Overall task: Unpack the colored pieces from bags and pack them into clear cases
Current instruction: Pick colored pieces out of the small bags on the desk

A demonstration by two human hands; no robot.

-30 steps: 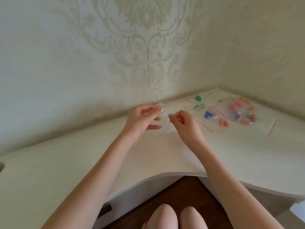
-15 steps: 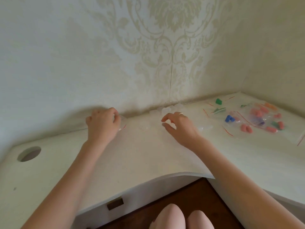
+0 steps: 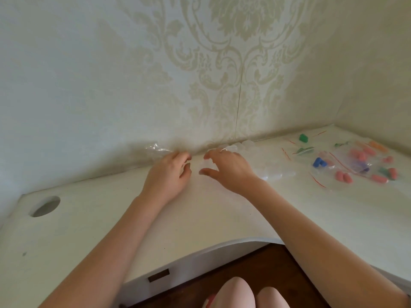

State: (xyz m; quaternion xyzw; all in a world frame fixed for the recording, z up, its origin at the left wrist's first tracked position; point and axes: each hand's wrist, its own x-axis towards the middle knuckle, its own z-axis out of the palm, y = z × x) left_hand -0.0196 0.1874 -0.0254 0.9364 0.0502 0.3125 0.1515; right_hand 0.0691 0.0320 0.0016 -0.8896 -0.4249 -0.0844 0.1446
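Against the counter's (image 3: 200, 218) back edge, both hands met at a clear case (image 3: 208, 166): left hand (image 3: 169, 174) curled, its grip unclear; right hand (image 3: 226, 168) fingers spread, reaching for it.

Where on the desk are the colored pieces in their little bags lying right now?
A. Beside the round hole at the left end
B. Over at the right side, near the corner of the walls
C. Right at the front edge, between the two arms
B: the colored pieces lie in bags at the right, near the wall corner, far from the round hole.
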